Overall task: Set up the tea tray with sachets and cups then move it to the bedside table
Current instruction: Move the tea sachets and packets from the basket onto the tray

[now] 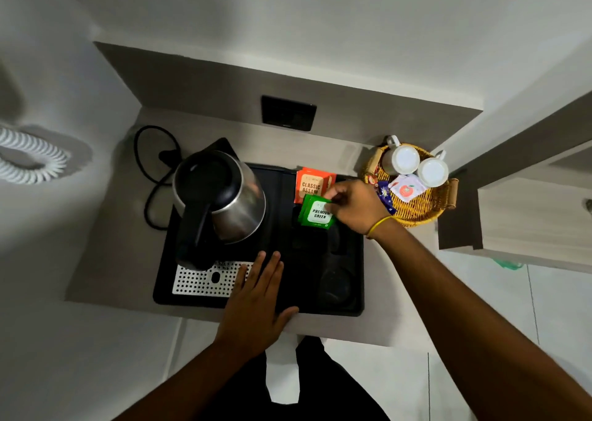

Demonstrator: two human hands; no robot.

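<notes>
A black tea tray (179, 244) lies on a small grey shelf. Orange "Classic Assam" sachets (311, 186) stand in its back compartment. My right hand (355, 207) pinches green "Premium Green" sachets (315, 212) over the compartment just in front of the orange ones. My left hand (256, 295) rests flat, fingers spread, on the tray's front edge beside the perforated metal plate (205, 278). Two white cups (402, 158) (432, 171) lie upside down in a round wicker basket (419, 210) right of the tray, with more sachets (407, 189).
A steel kettle (224, 196) with a black handle stands on the tray's left half, its black cord (150, 177) looping behind. A black wall socket (288, 113) sits above the shelf. A wooden cabinet (528, 215) stands at the right, a white coiled cord (28, 158) at the left.
</notes>
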